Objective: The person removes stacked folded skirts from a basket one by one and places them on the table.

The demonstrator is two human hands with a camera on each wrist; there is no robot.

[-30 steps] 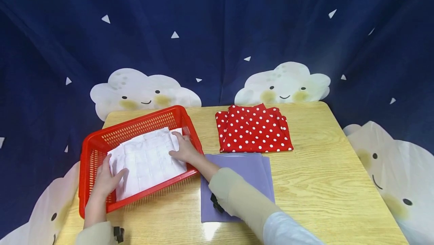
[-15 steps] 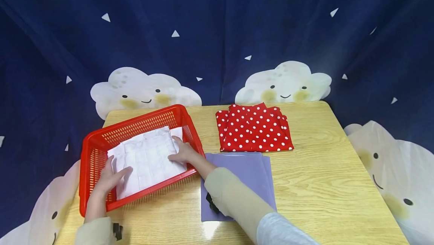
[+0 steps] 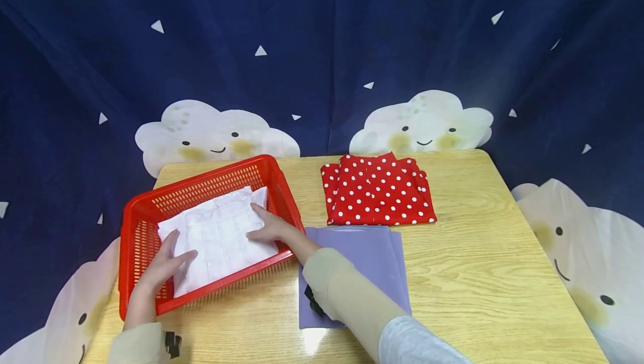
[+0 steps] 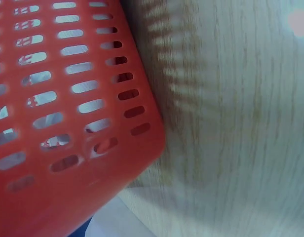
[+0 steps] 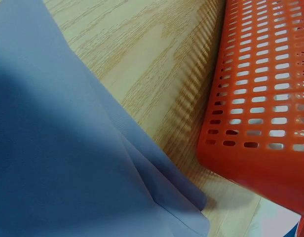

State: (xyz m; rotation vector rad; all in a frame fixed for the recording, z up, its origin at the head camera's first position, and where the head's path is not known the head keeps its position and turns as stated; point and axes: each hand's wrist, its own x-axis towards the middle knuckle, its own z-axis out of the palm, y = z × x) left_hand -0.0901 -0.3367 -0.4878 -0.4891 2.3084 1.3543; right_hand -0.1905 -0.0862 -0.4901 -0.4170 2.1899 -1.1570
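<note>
I count one red basket point(image 3: 231, 280) on one wooden table point(image 3: 493, 274), and in the basket one folded white cloth point(image 3: 218, 241). Two hands reach in over the basket's near rim. The left hand point(image 3: 163, 263) is at the white cloth's left edge, its thumb spread away from the fingers; the right hand point(image 3: 269, 227) is at the right edge, thumb and fingers likewise apart. Whether either pinches the fabric I cannot tell — my view from above hides the undersides.

Two more cloths lie outside: one red polka-dot cloth point(image 3: 377, 193) and, in front of it, one purple cloth point(image 3: 364, 258), the pair nearly meeting edge to edge.

The basket sits at a slant, its right corner just beside the purple cloth; my right wrist view shows a wedge of wood between them. Inside, I have some room along the left and far walls — bare tabletop runs wide to the right of both outer cloths.
</note>
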